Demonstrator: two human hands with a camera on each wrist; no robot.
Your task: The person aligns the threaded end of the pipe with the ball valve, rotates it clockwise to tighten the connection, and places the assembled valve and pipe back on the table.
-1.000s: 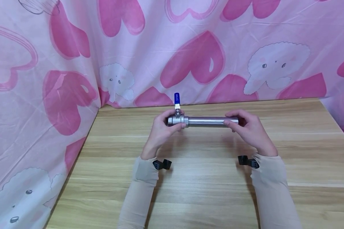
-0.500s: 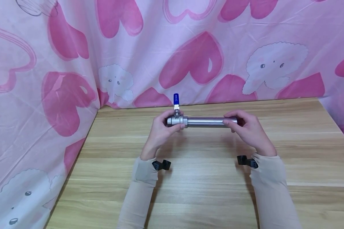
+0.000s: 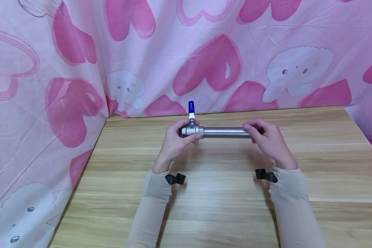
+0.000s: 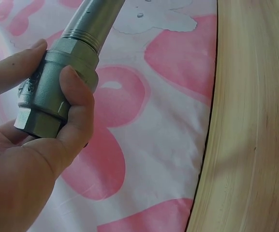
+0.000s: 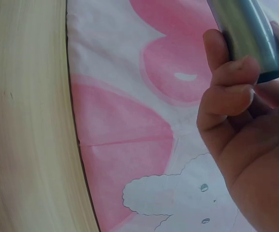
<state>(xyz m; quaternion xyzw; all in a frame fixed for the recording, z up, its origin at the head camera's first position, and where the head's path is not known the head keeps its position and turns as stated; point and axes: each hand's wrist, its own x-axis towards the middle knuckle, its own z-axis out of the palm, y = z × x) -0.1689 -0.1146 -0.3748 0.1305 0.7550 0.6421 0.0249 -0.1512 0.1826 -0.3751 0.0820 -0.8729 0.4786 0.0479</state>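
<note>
A pink cloth (image 3: 161, 65) printed with darker hearts and white fluffy animals hangs along the far and left sides of the scene. In front of it spreads a table (image 3: 220, 206) with a pale, wood-grain top. A person's two arms in beige sleeves (image 3: 292, 210) reach in from the near edge.

The left hand (image 3: 173, 141) and right hand (image 3: 269, 139) face each other over the far half of the table, with a smooth metal pipe (image 3: 223, 132) lying crosswise between them, roughly level. The right hand grips the pipe's right end, thumb on the near side and fingers curled around it.

On the pipe's left end sits a metal valve (image 3: 190, 131), which the left hand pinches between thumb and fingers, the thumb on its near side. Small black mounts (image 3: 175, 178) stick out from the inner side of both wrists. The valve's blue-covered handle (image 3: 191, 107) stands up toward the far side, across the pipe's line. A few ridges of thread (image 4: 81, 38) show where pipe and valve meet.
</note>
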